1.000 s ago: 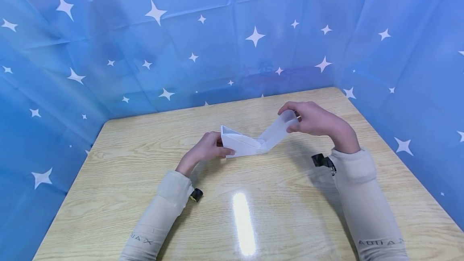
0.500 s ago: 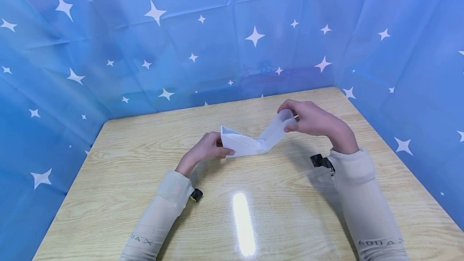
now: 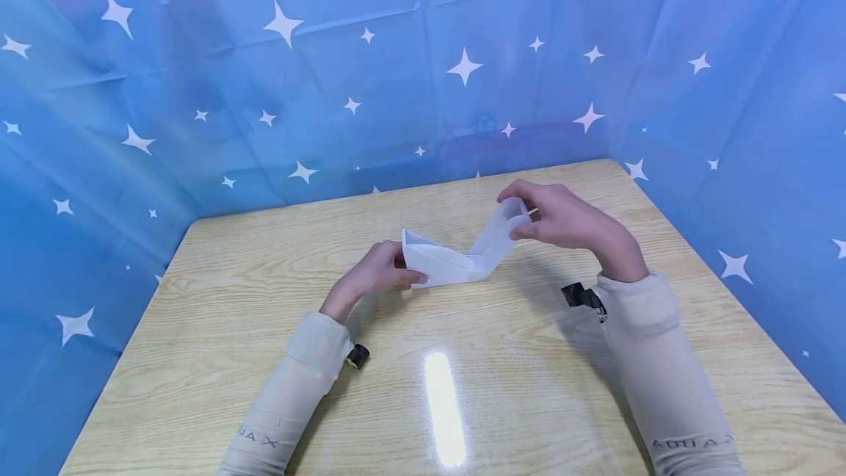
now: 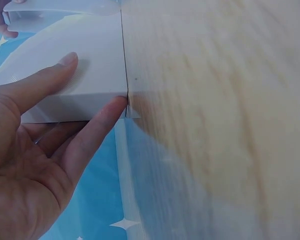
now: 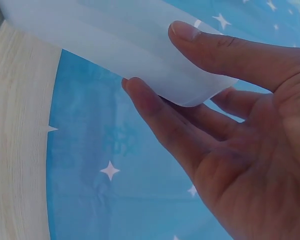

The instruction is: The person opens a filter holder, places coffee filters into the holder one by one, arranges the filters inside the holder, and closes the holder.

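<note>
A white holder (image 3: 439, 263) with sloping sides stands near the middle of the table. From its low right end a translucent, trough-shaped piece (image 3: 497, 237) slants up to the right. My left hand (image 3: 379, 268) grips the holder's tall left end; in the left wrist view the thumb lies on the broad white side (image 4: 97, 60), with a fingertip at its lower corner. The raised end of the translucent piece is in my right hand (image 3: 562, 216). In the right wrist view, the thumb and fingers pinch this end (image 5: 190, 90) from both sides. The joint between both parts is partly hidden.
The wood-grain table (image 3: 264, 263) reaches a blue, star-printed curtain (image 3: 396, 79) at its back and sides. Black wrist cameras hang below both cuffs. A bright light reflection (image 3: 444, 410) lies on the near part of the table.
My right hand has moved slightly left with the translucent piece, which stands a little steeper. My left hand and the white holder have stayed in place.
</note>
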A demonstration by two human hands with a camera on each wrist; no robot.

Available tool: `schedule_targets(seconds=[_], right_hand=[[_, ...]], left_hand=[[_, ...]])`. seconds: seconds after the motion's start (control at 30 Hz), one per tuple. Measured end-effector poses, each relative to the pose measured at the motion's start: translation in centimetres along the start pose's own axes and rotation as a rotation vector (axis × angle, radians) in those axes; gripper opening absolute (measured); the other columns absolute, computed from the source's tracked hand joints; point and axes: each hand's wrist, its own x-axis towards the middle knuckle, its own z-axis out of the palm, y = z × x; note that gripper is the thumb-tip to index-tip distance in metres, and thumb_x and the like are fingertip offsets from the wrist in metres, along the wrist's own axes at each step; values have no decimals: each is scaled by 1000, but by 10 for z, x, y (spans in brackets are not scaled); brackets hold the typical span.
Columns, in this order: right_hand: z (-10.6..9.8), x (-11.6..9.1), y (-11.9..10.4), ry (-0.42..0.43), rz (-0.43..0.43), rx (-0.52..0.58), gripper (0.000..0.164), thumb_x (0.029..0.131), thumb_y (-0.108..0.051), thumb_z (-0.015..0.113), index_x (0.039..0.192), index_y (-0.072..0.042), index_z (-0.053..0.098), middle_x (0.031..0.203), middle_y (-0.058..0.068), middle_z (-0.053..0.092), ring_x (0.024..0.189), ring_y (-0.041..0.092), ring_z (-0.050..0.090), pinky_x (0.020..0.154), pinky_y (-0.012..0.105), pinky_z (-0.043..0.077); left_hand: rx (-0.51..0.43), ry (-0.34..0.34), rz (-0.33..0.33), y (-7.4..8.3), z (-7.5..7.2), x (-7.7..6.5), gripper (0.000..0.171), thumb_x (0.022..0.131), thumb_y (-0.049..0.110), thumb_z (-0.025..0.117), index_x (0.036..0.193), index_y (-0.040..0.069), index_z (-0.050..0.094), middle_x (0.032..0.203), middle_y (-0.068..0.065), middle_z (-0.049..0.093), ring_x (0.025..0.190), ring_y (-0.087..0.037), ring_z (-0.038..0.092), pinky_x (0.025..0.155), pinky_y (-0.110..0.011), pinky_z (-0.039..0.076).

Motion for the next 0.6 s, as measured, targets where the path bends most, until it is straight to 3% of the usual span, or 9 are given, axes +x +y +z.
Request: schedule_targets(seconds=[0.6], right_hand=[[6, 4, -6, 22, -28, 69, 49, 94, -6, 74, 138, -3, 54, 129, 19, 64, 121, 35, 64, 101, 50, 58]], left_hand=[[-9, -1, 7, -1, 0, 1, 39, 94, 18, 78, 130, 9, 68, 111, -14, 76, 83, -25, 73, 75, -47, 64]])
